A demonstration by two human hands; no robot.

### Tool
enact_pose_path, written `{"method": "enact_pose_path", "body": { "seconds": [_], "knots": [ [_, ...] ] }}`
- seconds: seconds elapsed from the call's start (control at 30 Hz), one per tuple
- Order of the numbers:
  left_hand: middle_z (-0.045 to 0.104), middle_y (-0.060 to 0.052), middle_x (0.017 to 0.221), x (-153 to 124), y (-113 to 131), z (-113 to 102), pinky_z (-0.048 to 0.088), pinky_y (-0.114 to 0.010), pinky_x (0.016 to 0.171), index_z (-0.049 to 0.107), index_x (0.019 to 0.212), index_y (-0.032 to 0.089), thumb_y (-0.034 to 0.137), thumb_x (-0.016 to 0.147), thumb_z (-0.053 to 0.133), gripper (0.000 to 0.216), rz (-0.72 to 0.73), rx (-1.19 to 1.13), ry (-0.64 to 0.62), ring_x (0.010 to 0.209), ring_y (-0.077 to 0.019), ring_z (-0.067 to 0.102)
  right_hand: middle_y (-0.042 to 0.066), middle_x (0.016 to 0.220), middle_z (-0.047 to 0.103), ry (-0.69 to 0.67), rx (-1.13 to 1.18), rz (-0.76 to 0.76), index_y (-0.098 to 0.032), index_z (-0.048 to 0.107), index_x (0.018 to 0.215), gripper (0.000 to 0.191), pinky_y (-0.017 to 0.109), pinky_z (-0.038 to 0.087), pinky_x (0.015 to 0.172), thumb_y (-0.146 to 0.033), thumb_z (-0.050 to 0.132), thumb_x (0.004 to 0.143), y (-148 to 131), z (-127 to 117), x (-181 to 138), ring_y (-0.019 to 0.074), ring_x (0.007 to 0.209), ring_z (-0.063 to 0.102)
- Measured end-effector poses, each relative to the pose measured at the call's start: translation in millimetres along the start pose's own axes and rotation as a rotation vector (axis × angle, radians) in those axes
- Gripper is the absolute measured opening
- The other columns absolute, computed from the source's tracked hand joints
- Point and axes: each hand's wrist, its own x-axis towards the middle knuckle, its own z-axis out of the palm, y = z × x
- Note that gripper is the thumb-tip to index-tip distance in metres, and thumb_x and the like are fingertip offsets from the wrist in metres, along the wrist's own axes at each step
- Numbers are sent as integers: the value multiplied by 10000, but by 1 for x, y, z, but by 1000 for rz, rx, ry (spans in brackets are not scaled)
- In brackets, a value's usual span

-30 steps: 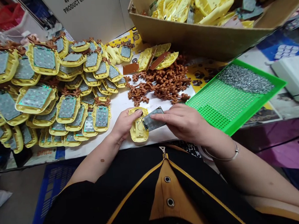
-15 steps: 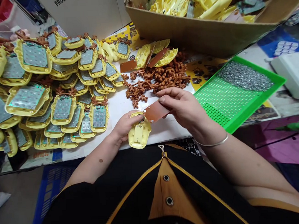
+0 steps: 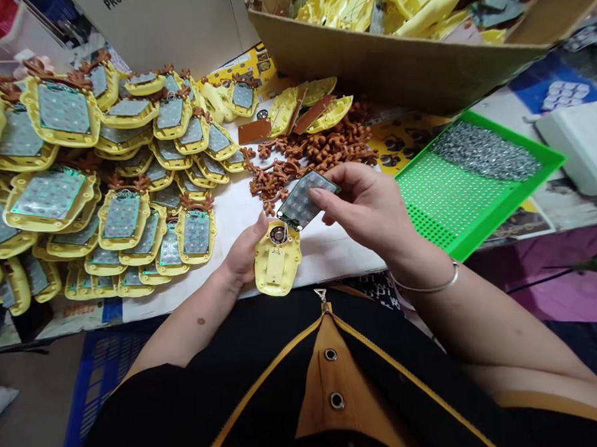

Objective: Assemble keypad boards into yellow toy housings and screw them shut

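My left hand [image 3: 246,254] grips a yellow plastic shell [image 3: 277,268] by its left side, thumb raised along the upper edge. A round black speaker [image 3: 278,234] sits at the shell's top, with thin wires running up from it. Between thumb and fingers, my right hand [image 3: 360,203] pinches a circuit board [image 3: 307,200], its grey bubbled face turned up. The board is tilted above the shell's upper right, apart from the shell's cavity. Brown antler-shaped pieces [image 3: 319,148] lie in a heap just beyond my hands.
Yellow shells fitted with boards [image 3: 120,216] are stacked at the left. A cardboard box [image 3: 370,59] of yellow parts stands at the back. On the right lie a green tray [image 3: 472,231] with screws [image 3: 485,152] and a white block [image 3: 582,145].
My right hand has flipped the circuit board from its brown side to its grey side. My left thumb has lifted off the speaker, which now shows.
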Motion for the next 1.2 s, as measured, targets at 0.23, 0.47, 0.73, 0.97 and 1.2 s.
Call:
{"method": "enact_pose_path", "body": {
  "seconds": [0.23,0.47,0.73,0.97,1.2],
  "knots": [
    [660,11,786,-6,1,9,484,-252,631,622,978,155,413,547,928,588,123,221,54,658,-126,613,-40,676,645,62,161,134,-200,590,1029,241,242,473,378,-120,613,803,1,16,-1,99,395,566],
    [665,8,755,-8,3,11,487,-277,613,631,952,153,348,555,871,503,81,201,189,643,-149,613,-5,727,683,-12,210,210,-181,627,896,142,254,525,414,-171,700,776,-6,-2,0,110,464,615],
    [700,-17,830,-9,0,0,493,-271,692,680,1004,148,349,620,848,464,86,205,92,742,-157,625,40,863,723,-324,307,214,-162,660,1052,459,297,620,641,-391,857,706,-10,-23,-6,145,693,692],
    [720,-61,961,-10,-2,-12,488,-302,765,694,1072,153,413,732,813,444,79,272,0,812,-176,641,35,833,722,-225,-98,-144,-194,743,1005,214,298,528,636,-329,745,839,-12,-20,-12,136,680,635],
    [732,-64,956,-11,2,-13,496,-350,821,702,1036,153,295,669,820,411,47,167,-21,852,-218,663,58,797,625,35,-340,-433,-209,766,854,138,296,456,584,-329,703,882,-6,-4,-12,162,730,578]
  ]
}}
